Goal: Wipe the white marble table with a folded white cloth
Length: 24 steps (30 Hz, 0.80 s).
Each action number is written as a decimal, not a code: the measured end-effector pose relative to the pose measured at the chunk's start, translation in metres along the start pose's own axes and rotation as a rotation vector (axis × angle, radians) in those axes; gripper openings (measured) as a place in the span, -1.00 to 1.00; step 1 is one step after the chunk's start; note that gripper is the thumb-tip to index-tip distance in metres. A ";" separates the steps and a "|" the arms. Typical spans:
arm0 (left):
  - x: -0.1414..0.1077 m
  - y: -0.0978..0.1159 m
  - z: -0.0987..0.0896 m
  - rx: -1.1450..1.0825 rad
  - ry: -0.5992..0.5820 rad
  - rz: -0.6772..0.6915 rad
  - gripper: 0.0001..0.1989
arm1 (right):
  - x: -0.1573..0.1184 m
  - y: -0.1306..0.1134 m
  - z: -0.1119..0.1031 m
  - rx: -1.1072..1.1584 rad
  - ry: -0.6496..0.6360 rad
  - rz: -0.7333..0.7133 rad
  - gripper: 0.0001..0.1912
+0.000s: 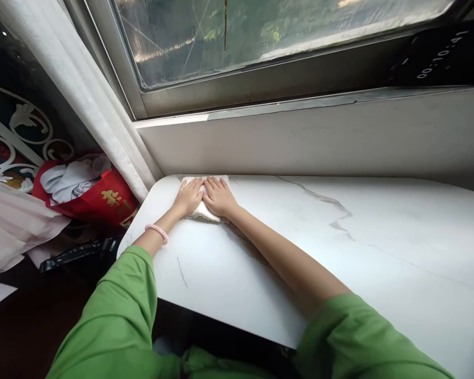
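Observation:
A white cloth [204, 211] lies folded on the white marble-patterned table [260, 252], close to its far left corner. Both hands press on it from above, side by side. My left hand [188, 197] rests flat with fingers stretched forward. Touching it, my right hand [219, 197] also lies flat, fingers spread slightly towards the wall. Most of the cloth is hidden under the palms; its front edge and a bit of its far edge show. A pink beaded bracelet [158, 232] circles my left wrist.
A wall [300, 137] and a metal-framed window [284, 37] border the table's far edge. At the left hangs a white curtain [75, 79], near a red bag [90, 197] stuffed with pale fabric. A dark device showing time digits [442, 55] appears at upper right.

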<state>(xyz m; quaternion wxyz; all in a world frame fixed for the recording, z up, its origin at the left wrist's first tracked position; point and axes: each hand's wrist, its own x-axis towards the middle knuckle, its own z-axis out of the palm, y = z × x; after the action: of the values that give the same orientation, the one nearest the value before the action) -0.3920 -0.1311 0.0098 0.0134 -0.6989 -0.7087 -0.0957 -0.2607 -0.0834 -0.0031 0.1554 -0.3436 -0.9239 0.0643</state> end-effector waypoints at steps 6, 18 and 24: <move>-0.067 0.060 -0.002 -0.037 0.040 0.050 -0.54 | -0.085 -0.004 -0.012 -0.042 0.047 -0.038 -0.40; -0.169 0.139 -0.017 -0.181 -0.040 0.137 -0.47 | -0.212 -0.018 -0.036 -0.016 0.091 -0.155 -0.34; -0.168 0.142 -0.022 -0.242 -0.096 0.098 -0.48 | -0.214 -0.019 -0.040 -0.001 0.061 -0.151 -0.35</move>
<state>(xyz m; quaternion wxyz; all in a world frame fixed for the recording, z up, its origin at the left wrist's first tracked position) -0.2493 -0.2993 0.0223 -0.1003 -0.7328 -0.6568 -0.1464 -0.1060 -0.2372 -0.0132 0.1877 -0.2746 -0.9422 0.0412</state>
